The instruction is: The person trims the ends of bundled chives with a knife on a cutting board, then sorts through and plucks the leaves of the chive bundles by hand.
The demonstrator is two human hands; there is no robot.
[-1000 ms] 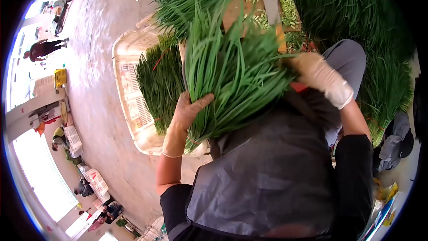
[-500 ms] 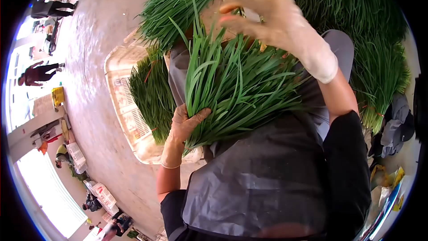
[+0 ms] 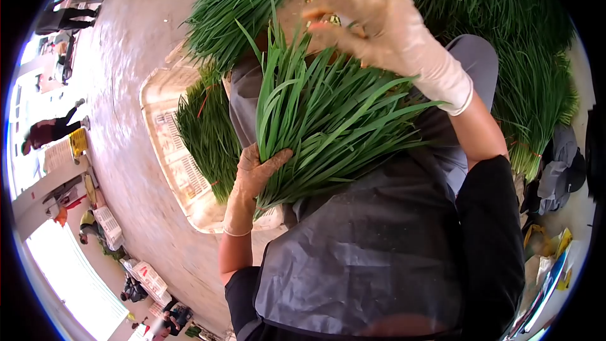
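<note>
the left hand (image 3: 252, 175) clamps garlic chives (image 3: 328, 120), no band visible; the right hand's (image 3: 394, 25) fingers are parted; a nearby bundle (image 3: 211, 136) is banded.

- Looks from the wearer's head, steeply down and forward, over the apron (image 3: 360, 265) and one knee (image 3: 476, 63).
- Views both hands from close above, with the right hand (image 3: 379, 25) larger than the left hand (image 3: 255, 173).
- Reaches left past the crate (image 3: 153, 107) to the floor (image 3: 132, 88) and small, sideways-tipped people (image 3: 55, 131).
- Bends wide, fisheye-like, within a dark rim.
</note>
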